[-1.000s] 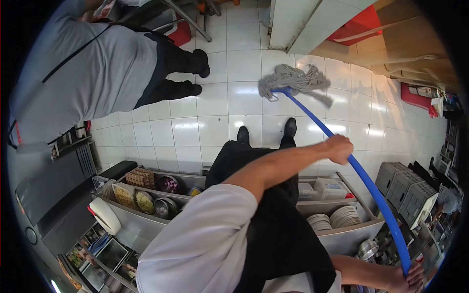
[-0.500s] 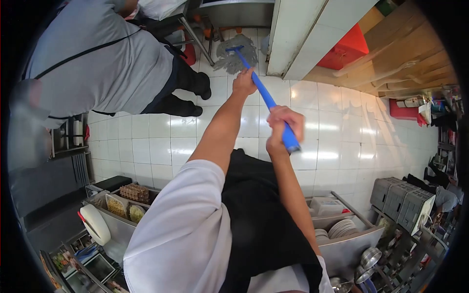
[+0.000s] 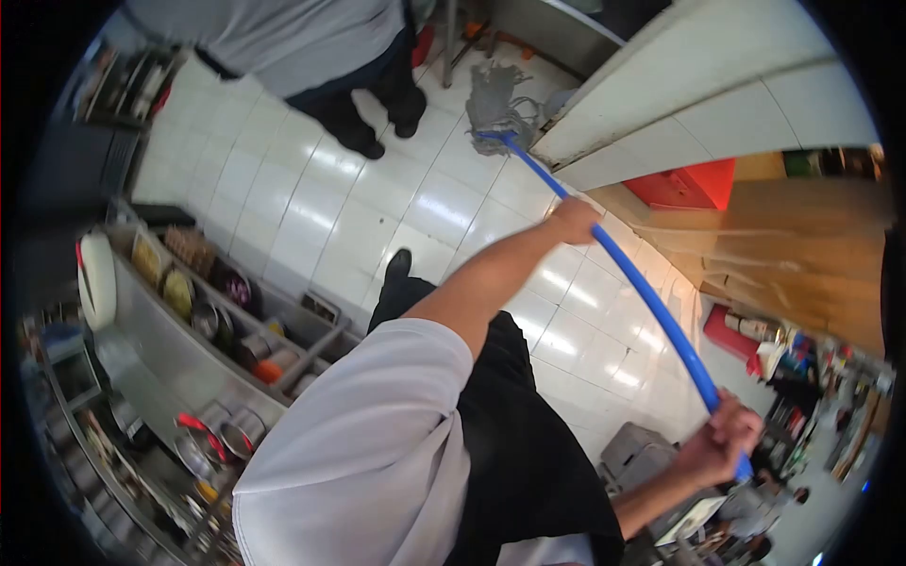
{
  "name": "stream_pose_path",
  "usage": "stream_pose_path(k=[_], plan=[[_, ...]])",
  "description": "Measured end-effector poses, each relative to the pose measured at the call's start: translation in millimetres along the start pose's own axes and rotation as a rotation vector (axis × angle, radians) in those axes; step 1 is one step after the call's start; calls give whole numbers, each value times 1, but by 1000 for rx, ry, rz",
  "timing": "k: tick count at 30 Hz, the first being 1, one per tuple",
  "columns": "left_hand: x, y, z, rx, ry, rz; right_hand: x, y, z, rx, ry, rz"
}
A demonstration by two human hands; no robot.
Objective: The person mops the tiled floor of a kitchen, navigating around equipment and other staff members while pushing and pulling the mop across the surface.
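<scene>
A mop with a long blue handle [image 3: 642, 292] runs from the lower right up to its grey string head [image 3: 495, 99], which lies on the white tiled floor [image 3: 311, 208] by the foot of a white counter [image 3: 717, 90]. My left hand [image 3: 576, 219] is closed around the middle of the handle, arm stretched out. At the lower right, my right hand [image 3: 722, 439] grips the handle's near end. I wear a white sleeve and a black apron, and one of my black shoes [image 3: 398, 264] shows on the tiles.
Another person in a grey shirt and black boots [image 3: 377, 104] stands just left of the mop head. A steel shelf unit [image 3: 160, 340] with bowls and containers runs along the left. A red crate [image 3: 689, 184] sits under the counter; grey crates [image 3: 642, 453] are at the lower right.
My right hand has drawn the handle's end back and down to the lower right, and my left hand sits farther from the mop head. The view has tilted.
</scene>
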State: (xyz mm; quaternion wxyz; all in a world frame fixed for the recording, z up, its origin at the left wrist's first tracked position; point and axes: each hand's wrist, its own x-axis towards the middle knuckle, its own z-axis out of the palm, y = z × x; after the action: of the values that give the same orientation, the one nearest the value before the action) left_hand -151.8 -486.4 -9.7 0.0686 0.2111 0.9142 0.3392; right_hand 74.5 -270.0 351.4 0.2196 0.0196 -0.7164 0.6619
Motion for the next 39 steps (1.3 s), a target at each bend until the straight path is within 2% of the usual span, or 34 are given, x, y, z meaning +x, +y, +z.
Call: stream_pose_path(k=[2, 3, 5, 7, 11, 12, 13, 14, 15, 17, 18, 20, 21, 24, 26, 27, 29, 30, 31, 33, 35, 37, 39], plan=[[7, 42, 34, -82, 19, -2, 41, -23, -59, 108, 4, 34], [-1, 70, 25, -120, -28, -30, 65, -34, -81, 297, -136, 87], [-10, 103, 25, -248, -97, -81, 108, -42, -111, 337, -204, 84], [-37, 122, 12, -316, -88, -139, 136, -46, -121, 308, -73, 86], [-85, 101, 9, -338, -52, -258, 181, 13, -103, 410, -159, 167], [-97, 86, 13, -302, -39, -305, 192, 42, -96, 527, -284, 163], [-116, 77, 17, -277, -38, -348, 190, 57, -78, 633, -400, 166], [-135, 60, 16, -242, -22, -390, 185, 73, -58, 678, -352, 199], [-156, 34, 7, -199, 2, -433, 170, 81, -12, 729, -308, 227], [-212, -17, -7, -72, 145, -475, 134, 92, 67, 748, -421, 280], [-243, -47, -6, -83, 355, -540, 110, 93, 110, 767, -504, 293], [-314, -102, -23, 24, 569, -621, 58, 88, 197, 807, -657, 301], [-355, -126, -42, -11, 722, -572, 30, 82, 238, 825, -727, 300], [-464, -186, -102, 22, 863, -801, -54, 64, 351, 761, -925, 282], [-525, -238, -125, 137, 956, -1024, -106, 69, 415, 733, -1077, 262], [-545, -259, -142, 146, 983, -1040, -128, 74, 443, 745, -1164, 254], [-580, -282, -156, 98, 1225, -1197, -156, 74, 480, 612, -1300, 273], [-589, -294, -163, 44, 1301, -1183, -160, 64, 488, 509, -1320, 300], [-595, -301, -176, 48, 1323, -1194, -153, 45, 492, 313, -1356, 248], [-594, -293, -203, 222, 1281, -1103, -133, 23, 513, 374, -1443, -60], [-586, -274, -246, 44, 1133, -1014, -108, -19, 532, 463, -1450, -187], [-575, -264, -271, 1, 965, -958, -86, -63, 554, 745, -1407, -154], [-567, -264, -276, -27, 915, -863, -84, -101, 582, 1036, -1328, -65]])
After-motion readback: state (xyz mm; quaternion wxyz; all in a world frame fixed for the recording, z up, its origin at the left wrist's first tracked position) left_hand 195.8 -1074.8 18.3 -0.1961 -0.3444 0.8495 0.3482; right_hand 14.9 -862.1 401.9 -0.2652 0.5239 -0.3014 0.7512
